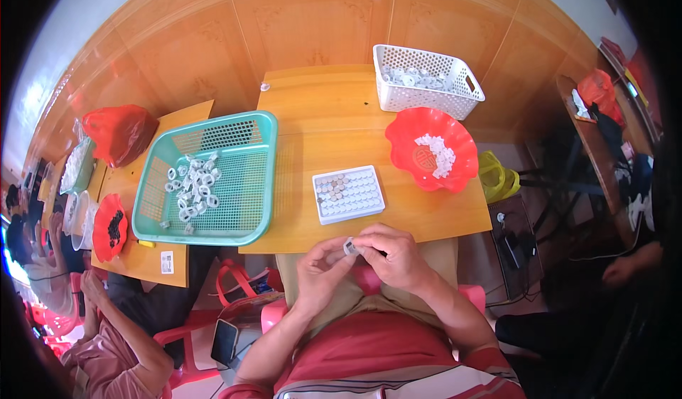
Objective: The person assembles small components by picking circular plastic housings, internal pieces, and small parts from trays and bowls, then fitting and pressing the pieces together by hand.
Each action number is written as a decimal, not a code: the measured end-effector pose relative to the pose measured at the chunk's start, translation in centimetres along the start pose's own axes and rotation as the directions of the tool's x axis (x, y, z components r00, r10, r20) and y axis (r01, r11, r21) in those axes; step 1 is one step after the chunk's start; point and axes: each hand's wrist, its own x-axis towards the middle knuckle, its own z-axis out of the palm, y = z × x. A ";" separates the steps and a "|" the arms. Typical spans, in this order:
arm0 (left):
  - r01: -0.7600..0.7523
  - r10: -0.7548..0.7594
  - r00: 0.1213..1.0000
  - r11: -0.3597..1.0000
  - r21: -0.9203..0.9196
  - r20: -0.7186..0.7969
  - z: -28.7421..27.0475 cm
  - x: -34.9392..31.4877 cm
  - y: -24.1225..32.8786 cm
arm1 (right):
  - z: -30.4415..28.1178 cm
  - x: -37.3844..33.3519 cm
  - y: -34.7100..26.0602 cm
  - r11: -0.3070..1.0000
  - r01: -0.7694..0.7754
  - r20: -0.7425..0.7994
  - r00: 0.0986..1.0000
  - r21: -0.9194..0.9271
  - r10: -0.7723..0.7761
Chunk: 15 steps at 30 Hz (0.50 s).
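Observation:
Just past the table's near edge, above my lap, my left hand (321,270) pinches a small grey-white plastic housing (349,245) between thumb and fingers. From the other side, my right hand (392,255) brings its closed thumb and forefinger against the piece; whatever lies between those fingertips is too small to make out. Beyond both hands, a white tray (371,212) has rows of molded slots, with several small round discs (334,186) at its left. Farther right, a red wavy-rimmed dish (406,125) holds a heap of small white parts (442,159).
A green mesh basket (264,218) of ring-shaped grey-white pieces (195,186) stands left. A white perforated basket (426,106) is at the back. Another person's arm (128,317) shows at left, near a red dish (101,237) of dark bits. A yellow bag (499,176) hangs right.

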 end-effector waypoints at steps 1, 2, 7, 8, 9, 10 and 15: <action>0.001 -0.002 1.000 1.000 -0.028 -0.011 0.1 -0.1 0.1 | -0.1 0.0 0.0 1.000 0.003 0.002 1.000 -0.007 -0.003; 0.002 -0.003 1.000 0.998 -0.056 -0.022 0.2 -0.2 0.1 | -0.1 0.0 -0.1 1.000 0.007 0.004 1.000 -0.015 -0.007; -0.008 0.008 1.000 0.999 -0.039 -0.013 -0.7 -0.3 0.5 | 0.8 0.2 -0.4 0.998 0.038 -0.032 0.999 -0.040 -0.039; -0.031 0.031 1.000 0.998 -0.047 -0.002 -0.8 -0.3 0.2 | 0.7 0.1 -0.4 0.997 0.053 -0.035 0.998 -0.061 -0.055; -0.029 0.029 1.000 0.998 -0.048 -0.002 -0.8 -0.3 0.1 | 0.7 0.1 -0.3 0.997 0.051 -0.035 0.998 -0.062 -0.053; -0.028 0.028 1.000 0.998 -0.057 -0.003 -0.7 -0.3 -0.1 | 0.8 0.0 -0.2 0.994 0.076 -0.045 0.996 -0.078 -0.080; -0.017 0.015 1.000 0.993 -0.120 -0.013 -0.7 -0.3 -1.0 | 0.1 0.1 -0.2 0.994 0.063 -0.009 0.998 -0.091 -0.064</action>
